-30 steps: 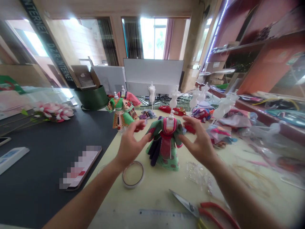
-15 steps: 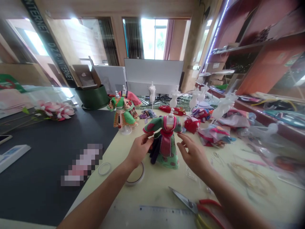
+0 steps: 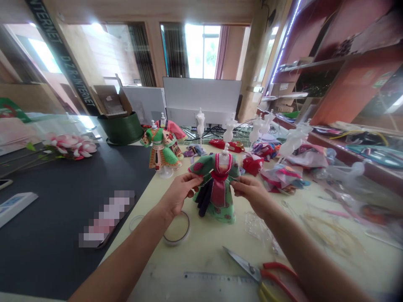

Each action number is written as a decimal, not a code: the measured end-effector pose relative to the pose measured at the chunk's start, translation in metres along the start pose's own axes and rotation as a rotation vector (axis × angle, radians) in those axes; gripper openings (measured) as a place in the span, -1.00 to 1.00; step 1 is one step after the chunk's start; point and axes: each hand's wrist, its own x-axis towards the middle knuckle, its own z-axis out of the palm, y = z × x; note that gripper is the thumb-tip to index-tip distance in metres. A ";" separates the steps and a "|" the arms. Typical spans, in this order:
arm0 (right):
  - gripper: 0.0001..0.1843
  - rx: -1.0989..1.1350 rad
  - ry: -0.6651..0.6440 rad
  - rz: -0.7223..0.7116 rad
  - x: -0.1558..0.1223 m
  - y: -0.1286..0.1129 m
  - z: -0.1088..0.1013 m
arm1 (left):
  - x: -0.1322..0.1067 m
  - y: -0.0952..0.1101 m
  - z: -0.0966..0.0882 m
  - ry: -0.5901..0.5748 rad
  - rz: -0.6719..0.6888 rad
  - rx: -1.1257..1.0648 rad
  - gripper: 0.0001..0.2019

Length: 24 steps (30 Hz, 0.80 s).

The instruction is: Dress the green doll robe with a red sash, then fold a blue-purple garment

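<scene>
1. Left hand (image 3: 181,193) and right hand (image 3: 252,193) closed, pinching thin beaded strand (image 3: 217,180) across bodice.
2. Green doll dress (image 3: 217,199) upright on table (image 3: 189,268), between hands.
3. Tape roll (image 3: 178,228) near left hand.

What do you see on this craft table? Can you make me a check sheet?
Surface: pale yellow work table, dark tabletop on its left.
Job's things: green doll dress on a stand, thin strand across its front.
Clutter: fabric scraps, red-handled scissors, metal ruler, tape roll.
Hands: left hand and right hand both pinch the strand.
Cables: dark cables behind the dress.
Surroundings: white mannequins, pink flowers, shelves, windows.
</scene>
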 end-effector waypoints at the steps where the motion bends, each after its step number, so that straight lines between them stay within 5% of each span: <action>1: -0.76 0.036 0.001 0.011 0.000 0.000 -0.001 | 0.001 -0.001 -0.001 -0.023 -0.025 -0.036 -0.82; 11: -0.74 0.288 -0.042 0.103 -0.004 0.004 -0.012 | 0.004 -0.004 -0.005 -0.148 -0.189 -0.358 -0.90; 24: -0.74 0.198 -0.027 0.172 -0.006 0.020 -0.004 | 0.004 -0.018 -0.006 -0.141 -0.213 -0.268 -0.89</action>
